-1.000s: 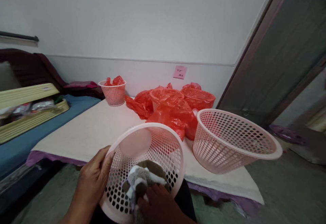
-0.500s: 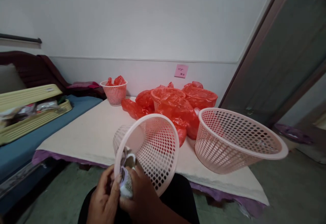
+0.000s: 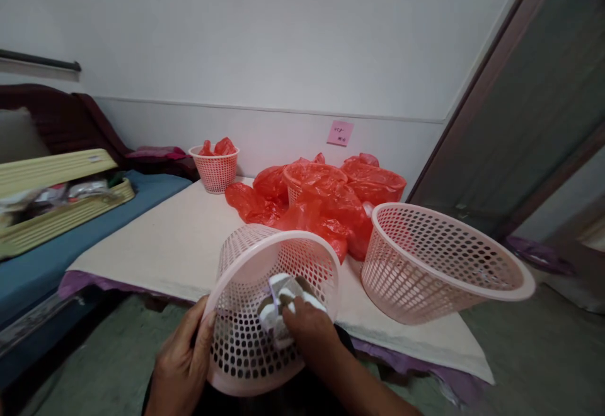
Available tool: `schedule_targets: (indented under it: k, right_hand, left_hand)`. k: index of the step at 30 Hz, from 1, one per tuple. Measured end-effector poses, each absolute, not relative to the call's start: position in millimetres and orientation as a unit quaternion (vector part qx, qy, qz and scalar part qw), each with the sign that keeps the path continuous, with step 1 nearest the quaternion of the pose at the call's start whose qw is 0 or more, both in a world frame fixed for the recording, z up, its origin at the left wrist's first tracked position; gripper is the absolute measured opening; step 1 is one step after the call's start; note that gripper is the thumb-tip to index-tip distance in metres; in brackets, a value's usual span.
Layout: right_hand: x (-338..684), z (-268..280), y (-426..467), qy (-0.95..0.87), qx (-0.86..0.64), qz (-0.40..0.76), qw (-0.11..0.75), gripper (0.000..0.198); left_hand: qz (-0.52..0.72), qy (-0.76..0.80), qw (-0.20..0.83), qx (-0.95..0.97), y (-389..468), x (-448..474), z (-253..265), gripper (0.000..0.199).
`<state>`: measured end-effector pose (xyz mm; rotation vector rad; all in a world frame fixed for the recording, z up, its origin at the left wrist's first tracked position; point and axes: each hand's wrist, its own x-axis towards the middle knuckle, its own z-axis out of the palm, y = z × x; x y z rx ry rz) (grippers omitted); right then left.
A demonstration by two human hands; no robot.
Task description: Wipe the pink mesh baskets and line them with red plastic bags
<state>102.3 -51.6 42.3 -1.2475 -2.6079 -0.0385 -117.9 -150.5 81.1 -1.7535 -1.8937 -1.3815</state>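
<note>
A pale pink plastic basket (image 3: 258,255) with holes in its wall lies tilted over my lap, its mouth facing me. My left hand (image 3: 182,353) is closed on the left side of its rim, thumb on the near side. Inside the mouth, my right hand (image 3: 312,331) grips a bunched grey, brown and white cloth (image 3: 283,299). Part of the cloth appears to lie against the inner wall. The fingertips of my right hand are partly hidden in its folds.
A larger pink basket (image 3: 406,283) stands to the right on the cream-covered table (image 3: 155,239). Red plastic bags (image 3: 326,195) are heaped over baskets behind. A small basket (image 3: 215,173) holds red plastic at the back left. A yellow case (image 3: 108,198) lies open on the blue bed.
My right hand has carried the cloth from the left rim rightward into the basket. The basket's mouth has turned and sunk a little; my left hand has shifted left on the rim.
</note>
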Motion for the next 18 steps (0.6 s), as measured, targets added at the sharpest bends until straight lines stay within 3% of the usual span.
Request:
schedule_targets:
  k: [3, 8, 11, 15, 18]
  right_hand:
    - [111, 55, -52, -0.898, -0.432, -0.019, 0.079, 0.028]
    - [98, 40, -72, -0.919, -0.382, 0.083, 0.045, 0.019]
    - [77, 29, -65, -0.902, -0.393, 0.139, 0.111, 0.017]
    - [40, 19, -48, -0.876, -0.402, 0.188, 0.187, 0.033]
    - [19, 8, -37, -0.861, -0.38, 0.241, 0.238, 0.03]
  left_hand:
    - [-0.473, -0.644, 0.126, -0.589, -146, -119, 86, 0.029]
    - [-0.468, -0.624, 0.12, -0.614, -149, -112, 96, 0.026]
    - [-0.469, -0.604, 0.101, -0.636, -155, -102, 98, 0.024]
    - [-0.46, -0.575, 0.085, -0.672, -161, -94, 103, 0.026]
    - [-0.449, -0.574, 0.08, -0.68, -162, -94, 107, 0.029]
